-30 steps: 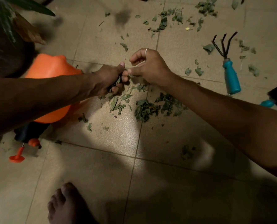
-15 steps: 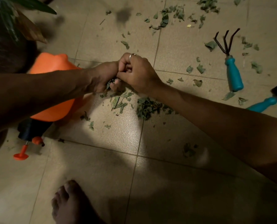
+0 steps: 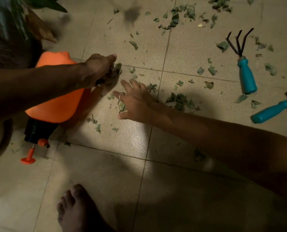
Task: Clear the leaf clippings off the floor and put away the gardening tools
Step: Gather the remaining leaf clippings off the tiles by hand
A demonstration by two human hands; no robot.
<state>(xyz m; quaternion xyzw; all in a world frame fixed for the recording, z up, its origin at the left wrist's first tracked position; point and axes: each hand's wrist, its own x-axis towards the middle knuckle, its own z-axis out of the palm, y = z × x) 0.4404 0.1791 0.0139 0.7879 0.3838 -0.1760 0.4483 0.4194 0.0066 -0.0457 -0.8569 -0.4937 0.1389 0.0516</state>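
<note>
Head view: leaf clippings [image 3: 180, 101] beside hands [image 3: 136, 102]

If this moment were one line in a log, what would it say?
left hand: closed on leaf clippings | right hand: open, spread over floor clippings | hand rake: untouched | orange sprayer: lying on its side

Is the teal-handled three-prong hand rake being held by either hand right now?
No, the teal-handled three-prong hand rake lies on the tiled floor, apart from the left hand and right hand.
</note>
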